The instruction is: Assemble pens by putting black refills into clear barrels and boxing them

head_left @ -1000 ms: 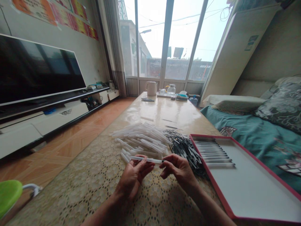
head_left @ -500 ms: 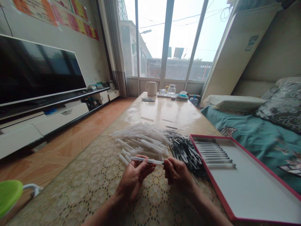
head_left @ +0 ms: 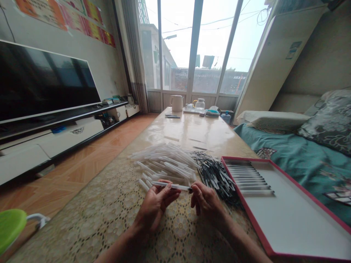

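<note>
A pen [head_left: 179,187] with a whitish translucent barrel lies level between my hands, low over the table. My left hand [head_left: 154,206] is closed on its barrel, thumb on top and fingers beneath. At the pen's dark right end, my right hand [head_left: 207,202] pinches with thumb and forefinger; the fingers partly hide that end. Just beyond the hands lies a loose heap of whitish pen barrels [head_left: 168,160]. To its right is a pile of thin dark refills [head_left: 216,179]. A red-rimmed shallow box [head_left: 298,219] holds a row of pens [head_left: 248,178] with dark ends.
The table has a patterned cover [head_left: 109,215]. A kettle [head_left: 177,103], a glass jug [head_left: 200,104] and a tissue pack [head_left: 212,111] stand at its far end. A bed [head_left: 285,149] borders the right side; a green stool [head_left: 12,228] is at lower left.
My right hand has shifted very slightly at the pen's end, and more of the dark tip shows. The left hand and the pen have barely moved.
</note>
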Demonstrator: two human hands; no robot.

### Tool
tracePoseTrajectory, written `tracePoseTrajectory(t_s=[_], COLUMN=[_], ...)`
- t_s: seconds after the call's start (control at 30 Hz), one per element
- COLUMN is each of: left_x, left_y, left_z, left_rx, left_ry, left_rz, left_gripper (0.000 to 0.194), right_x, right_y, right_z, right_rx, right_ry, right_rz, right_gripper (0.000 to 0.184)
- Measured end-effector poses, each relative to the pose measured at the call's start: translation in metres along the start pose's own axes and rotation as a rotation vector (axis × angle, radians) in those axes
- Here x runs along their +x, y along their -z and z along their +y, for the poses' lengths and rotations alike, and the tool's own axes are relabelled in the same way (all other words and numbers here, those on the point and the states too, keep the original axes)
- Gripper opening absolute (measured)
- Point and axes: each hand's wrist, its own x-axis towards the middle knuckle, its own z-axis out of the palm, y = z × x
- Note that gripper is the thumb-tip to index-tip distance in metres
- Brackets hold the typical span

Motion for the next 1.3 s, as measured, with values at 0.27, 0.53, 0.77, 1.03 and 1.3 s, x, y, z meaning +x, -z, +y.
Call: tracePoseTrajectory(t_s=[0.27,0.53,0.77,1.03,1.3], left_x=[-0.0003,0.001,0.0001,-0.0009,0.0002], left_y=[-0.0019,-0.0002,-0.0011,-0.0015,-0.0001], left_z=[0.0005,-0.0001,0.0009,0.0001,-0.0001], left_rx=[0.013,-0.006,-0.004,-0.002,-0.009], left_ry=[0.012,0.003,0.003,0.013,0.005], left_rz=[0.003,0.014,0.01,0.01,0.009], left_gripper=[0.012,0.015,0.015,0.014,0.017], right_x=[-0.0006,-0.0008,-0.0004,-0.0001,-0.0004], right_y=[-0.0002,0.0003,0.0009,0.0007,0.0009], right_z=[0.0012,-0.0038,-0.0025,-0.0063,-0.0062], right_rx=[-0.055,-0.115,-0.11,-0.133,-0.163], right_ry=[0.004,0.023,0.024,0.029,0.049], right_rz=[-0.013,-0.013,-0.014,-0.01,-0.007], right_gripper=[0.04,0.027,0.033,0.041,0.034])
